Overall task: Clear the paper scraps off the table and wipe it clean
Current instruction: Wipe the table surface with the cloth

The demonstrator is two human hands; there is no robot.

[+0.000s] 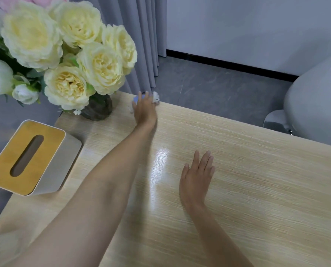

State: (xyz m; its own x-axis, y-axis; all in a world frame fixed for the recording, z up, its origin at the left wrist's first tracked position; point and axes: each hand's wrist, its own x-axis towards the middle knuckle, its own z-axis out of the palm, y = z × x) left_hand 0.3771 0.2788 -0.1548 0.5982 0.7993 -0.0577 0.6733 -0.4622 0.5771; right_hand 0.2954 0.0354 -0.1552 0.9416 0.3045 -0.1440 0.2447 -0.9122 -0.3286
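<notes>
My left hand (144,107) is stretched out to the far edge of the light wooden table (247,170). It presses with fairly straight fingers on a small white and pale blue wad (155,97). The wad pokes out on both sides of the hand, and whether it is cloth or paper cannot be told. My right hand (197,174) lies flat on the table's middle, palm down with its fingers spread, and holds nothing. No loose scraps show elsewhere on the tabletop.
A vase of cream flowers (72,74) stands at the table's far left corner, just left of my left hand. A tissue box (28,157) with a yellow slotted top sits at the left edge. A white pedal bin (312,101) stands on the floor beyond the right side.
</notes>
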